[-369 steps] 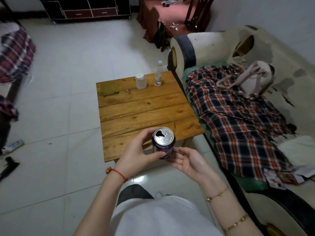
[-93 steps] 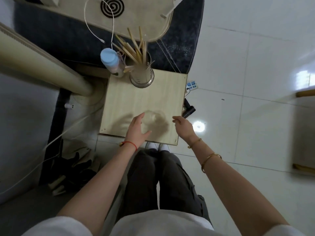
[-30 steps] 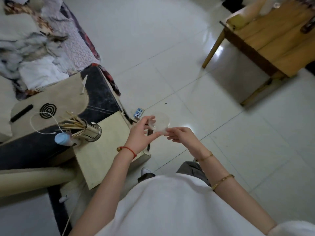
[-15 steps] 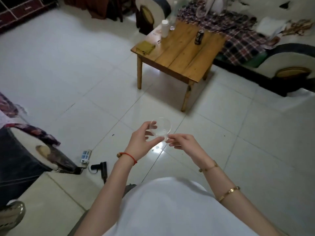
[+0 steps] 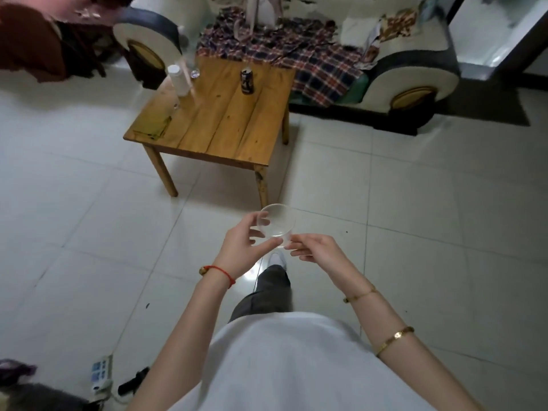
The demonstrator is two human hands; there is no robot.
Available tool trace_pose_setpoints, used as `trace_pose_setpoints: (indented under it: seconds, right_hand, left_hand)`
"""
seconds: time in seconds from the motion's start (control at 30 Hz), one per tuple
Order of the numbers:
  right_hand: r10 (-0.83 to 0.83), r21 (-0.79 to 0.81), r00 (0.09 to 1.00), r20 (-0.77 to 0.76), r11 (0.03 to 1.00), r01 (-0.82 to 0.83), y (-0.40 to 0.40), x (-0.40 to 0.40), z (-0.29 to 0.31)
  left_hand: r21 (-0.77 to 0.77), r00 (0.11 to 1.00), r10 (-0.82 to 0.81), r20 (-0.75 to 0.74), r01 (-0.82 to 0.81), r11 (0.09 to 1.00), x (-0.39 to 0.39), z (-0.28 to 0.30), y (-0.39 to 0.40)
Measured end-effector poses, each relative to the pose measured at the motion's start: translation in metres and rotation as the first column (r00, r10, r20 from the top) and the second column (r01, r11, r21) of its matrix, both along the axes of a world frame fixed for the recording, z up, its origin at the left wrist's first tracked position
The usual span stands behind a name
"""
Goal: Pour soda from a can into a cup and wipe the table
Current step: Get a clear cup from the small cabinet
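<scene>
Resting between left hand (image 5: 243,247) and right hand (image 5: 315,250), clear cup (image 5: 277,223).

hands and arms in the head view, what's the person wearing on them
Both arms are bare below the short white sleeves of a white top. The left hand has a thin red string bracelet with a small bead at the wrist. The right hand has a fine gold chain at the wrist and a wider gold bangle further up the forearm. No rings show.

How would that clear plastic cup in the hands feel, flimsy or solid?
Probably flimsy: the clear plastic cup looks thin-walled and see-through. It seems empty, so likely very light. The left hand and right hand hold it with fingertips only, which hints it would dent if squeezed.
</scene>
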State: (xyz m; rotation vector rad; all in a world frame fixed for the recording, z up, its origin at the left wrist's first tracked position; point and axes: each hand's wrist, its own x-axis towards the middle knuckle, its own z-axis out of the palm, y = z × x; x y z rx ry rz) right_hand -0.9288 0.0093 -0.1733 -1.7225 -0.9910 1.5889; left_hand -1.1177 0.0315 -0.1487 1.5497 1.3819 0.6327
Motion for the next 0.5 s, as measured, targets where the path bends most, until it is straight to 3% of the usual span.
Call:
trace_pose_setpoints:
  seconds: [0.5]
  right_hand:
    - [-0.127, 0.046, 0.991, -0.035, 0.991, 0.129, 0.273, 0.072, 0.03]
  left_hand:
    - [0.092, 0.993, -0.109, 0.038, 0.105, 0.99, 0.076, 0.029, 0.287]
